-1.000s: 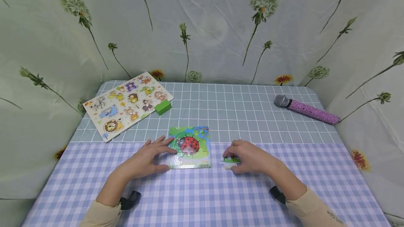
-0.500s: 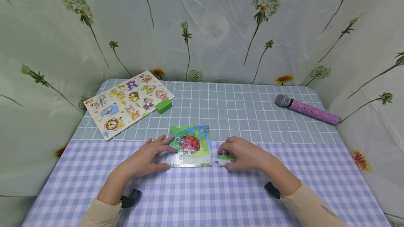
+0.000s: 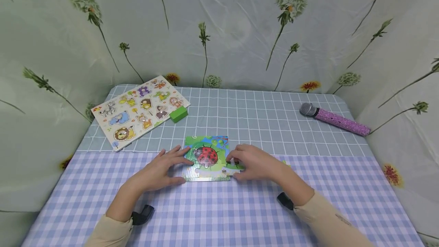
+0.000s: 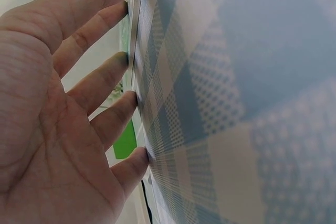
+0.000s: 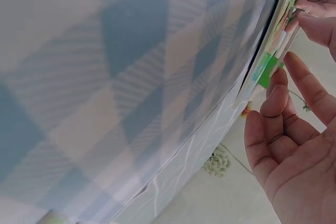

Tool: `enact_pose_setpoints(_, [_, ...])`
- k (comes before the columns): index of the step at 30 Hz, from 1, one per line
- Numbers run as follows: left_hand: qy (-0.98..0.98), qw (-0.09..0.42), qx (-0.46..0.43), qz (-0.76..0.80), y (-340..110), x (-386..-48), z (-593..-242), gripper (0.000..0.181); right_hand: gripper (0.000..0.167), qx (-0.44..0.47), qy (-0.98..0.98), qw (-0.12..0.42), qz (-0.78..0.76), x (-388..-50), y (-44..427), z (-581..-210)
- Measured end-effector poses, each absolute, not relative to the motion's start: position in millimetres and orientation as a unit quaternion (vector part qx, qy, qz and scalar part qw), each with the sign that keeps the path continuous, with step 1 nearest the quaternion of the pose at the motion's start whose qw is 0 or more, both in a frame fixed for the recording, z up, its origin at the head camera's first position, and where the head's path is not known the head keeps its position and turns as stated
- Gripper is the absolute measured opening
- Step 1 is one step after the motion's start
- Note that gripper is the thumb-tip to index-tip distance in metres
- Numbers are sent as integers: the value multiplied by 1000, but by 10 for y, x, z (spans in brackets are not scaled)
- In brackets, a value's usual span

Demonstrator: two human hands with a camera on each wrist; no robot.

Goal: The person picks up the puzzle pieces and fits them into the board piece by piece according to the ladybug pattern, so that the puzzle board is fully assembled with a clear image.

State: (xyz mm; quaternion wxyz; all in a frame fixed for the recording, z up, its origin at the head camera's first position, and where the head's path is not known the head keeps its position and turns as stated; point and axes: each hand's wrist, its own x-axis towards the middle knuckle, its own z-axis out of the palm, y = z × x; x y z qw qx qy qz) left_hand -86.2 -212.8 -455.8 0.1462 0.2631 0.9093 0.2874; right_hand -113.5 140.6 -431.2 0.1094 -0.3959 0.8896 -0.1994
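Note:
A square ladybug jigsaw puzzle (image 3: pixel 207 157) lies on the checked cloth in the head view. The spread fingers of my left hand (image 3: pixel 161 170) rest at its left side, thumb by the lower left corner; the left wrist view shows these fingers (image 4: pixel 100 80) nearly straight. My right hand (image 3: pixel 255 165) pinches a green and white puzzle piece (image 3: pixel 233 166) between fingers and thumb, over the puzzle's lower right edge. That hand partly hides the piece. In the right wrist view the puzzle's edge (image 5: pixel 262 59) appears side-on, past the right fingers (image 5: pixel 310 85).
A wooden animal peg puzzle (image 3: pixel 137 111) lies at the back left, a green block (image 3: pixel 178 114) against its corner. At the back right lies a pink glittery microphone (image 3: pixel 336 119). A small green thing (image 3: pixel 284 162) peeks out behind the right forearm.
My right hand has carried the puzzle piece leftward, from the cloth to the puzzle's right edge. The left hand has stayed in place beside the puzzle.

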Motion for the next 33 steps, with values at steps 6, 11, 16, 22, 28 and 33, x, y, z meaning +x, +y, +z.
enact_pose_setpoints(6, [910,150,260,287,-2116,-870,-4571,48,34,-403,888,103,-198,-1182,1314,-4304])
enact_pose_setpoints(11, [911,151,260,282,-2120,-875,-4584,49,35,-413,886,93,-190,-1207,1230,-4322])
enact_pose_setpoints(16, [911,148,262,283,-2127,-869,-4589,48,36,-415,886,96,-183,-1224,1129,-4308])
enact_pose_setpoints(22, [910,144,265,286,-2122,-872,-4594,47,35,-424,882,97,-180,-1240,1021,-4316])
enact_pose_setpoints(28, [911,153,258,284,-2126,-874,-4581,48,35,-430,877,106,-186,-1250,922,-4324])
enact_pose_setpoints(33, [912,154,257,279,-2130,-875,-4586,48,34,-441,872,113,-180,-1256,830,-4338])
